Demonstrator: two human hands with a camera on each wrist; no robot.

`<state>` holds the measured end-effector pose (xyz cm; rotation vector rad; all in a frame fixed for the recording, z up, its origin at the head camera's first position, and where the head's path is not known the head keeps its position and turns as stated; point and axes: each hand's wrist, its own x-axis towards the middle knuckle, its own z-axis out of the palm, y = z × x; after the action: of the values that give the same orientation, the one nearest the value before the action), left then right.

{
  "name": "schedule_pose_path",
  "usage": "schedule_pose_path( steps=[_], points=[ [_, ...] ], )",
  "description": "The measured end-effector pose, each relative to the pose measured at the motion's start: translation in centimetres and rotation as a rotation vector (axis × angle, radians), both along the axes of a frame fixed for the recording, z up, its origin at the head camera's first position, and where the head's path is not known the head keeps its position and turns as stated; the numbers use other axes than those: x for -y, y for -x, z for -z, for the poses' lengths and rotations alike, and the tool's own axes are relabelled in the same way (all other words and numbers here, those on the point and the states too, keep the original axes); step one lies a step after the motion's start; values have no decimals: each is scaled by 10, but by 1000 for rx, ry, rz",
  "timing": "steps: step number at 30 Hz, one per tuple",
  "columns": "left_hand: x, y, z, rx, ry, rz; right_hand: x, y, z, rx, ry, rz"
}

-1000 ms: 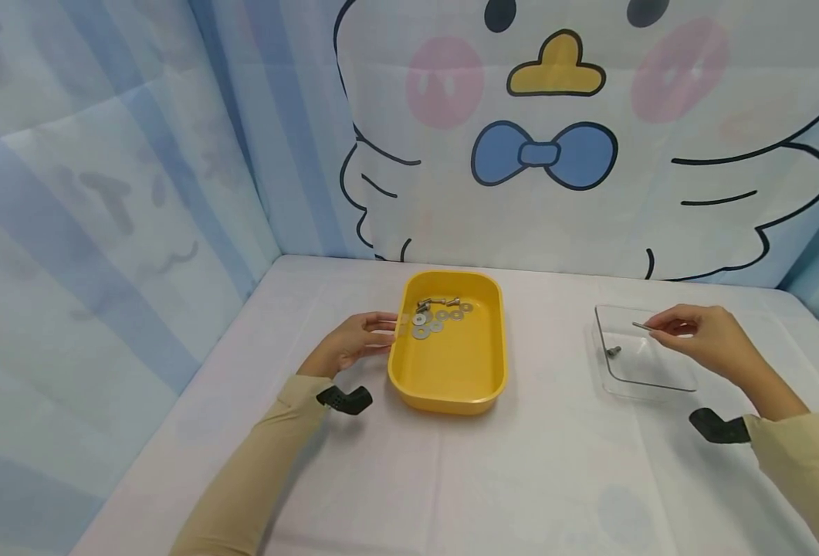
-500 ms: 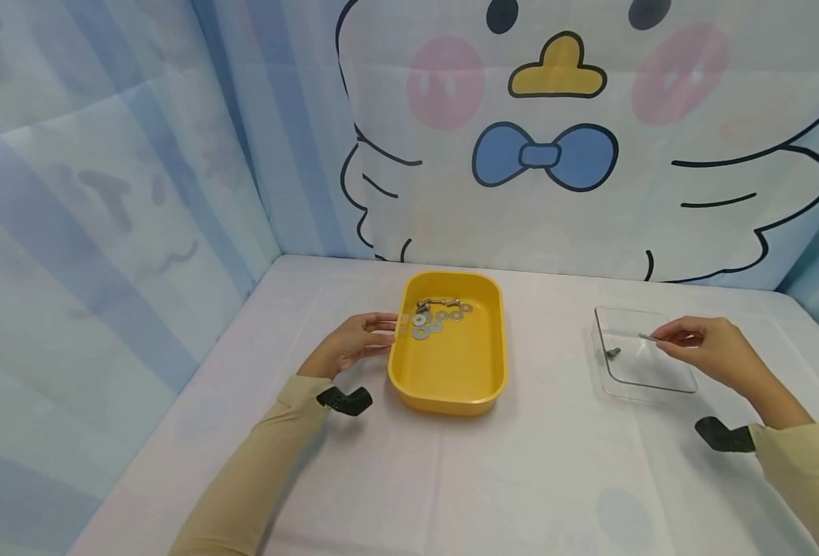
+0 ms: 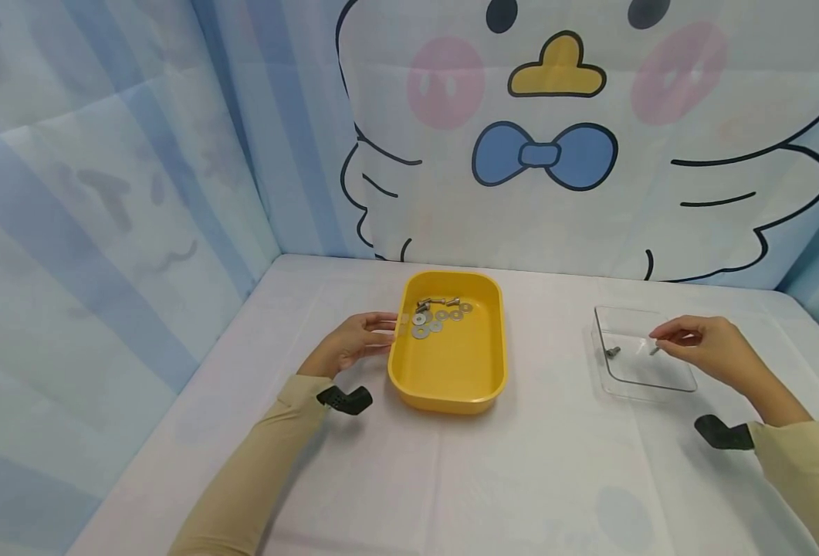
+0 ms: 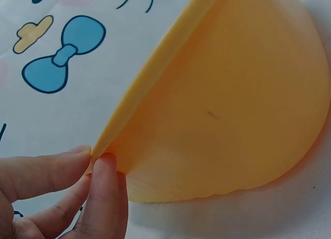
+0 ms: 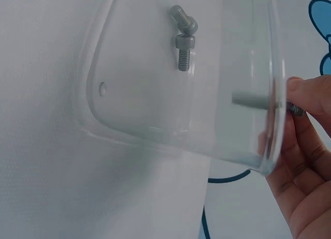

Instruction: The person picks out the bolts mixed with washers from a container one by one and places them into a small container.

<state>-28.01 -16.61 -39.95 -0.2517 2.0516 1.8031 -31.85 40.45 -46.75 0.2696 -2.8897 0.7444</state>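
My left hand (image 3: 355,344) pinches the left rim of a yellow tray (image 3: 454,371) between thumb and fingers. Several flat washers (image 3: 420,333) and several metal screws (image 3: 438,302) lie in the tray's far half. On the right, my right hand (image 3: 708,347) is above a clear plastic box (image 3: 652,384). It pinches a thin screw (image 3: 654,350) that slants downward; in the right wrist view its threaded end (image 5: 295,108) shows at the fingers and the rest looks blurred through the clear wall. Two short socket-head screws (image 5: 184,47) lie in the box.
White cloth (image 3: 548,463) covers the table, and the yellow tray and clear box stand well apart on it. Printed fabric walls (image 3: 541,224) rise behind and at the sides. A black wrist mount (image 3: 723,432) sticks out from each sleeve.
My right hand has shifted slightly right and down. The screw in its fingers has swung from nearly level to slanting downward. My left hand and the yellow tray stay put.
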Motion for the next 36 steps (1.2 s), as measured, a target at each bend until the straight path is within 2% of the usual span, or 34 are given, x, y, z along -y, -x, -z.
schedule_pose_path(
  steps=[8,18,21,27,29,33,36],
  points=[
    [1,-1,0,-20,5,28,2,0,-1,13,7,-12],
    [1,-2,0,-19,3,24,2,3,3,-14,47,-45],
    [1,-2,0,-18,9,21,7,-1,-2,-17,52,-37],
    [0,-2,-1,-14,12,19,16,-10,-19,20,136,-96],
    [0,-2,-1,-12,8,20,16,-7,-16,13,109,-78],
    [1,-2,-1,-17,-1,26,7,4,0,-28,54,-68],
    [1,-2,-1,-21,-3,29,12,2,-6,-31,47,-81]
  ],
)
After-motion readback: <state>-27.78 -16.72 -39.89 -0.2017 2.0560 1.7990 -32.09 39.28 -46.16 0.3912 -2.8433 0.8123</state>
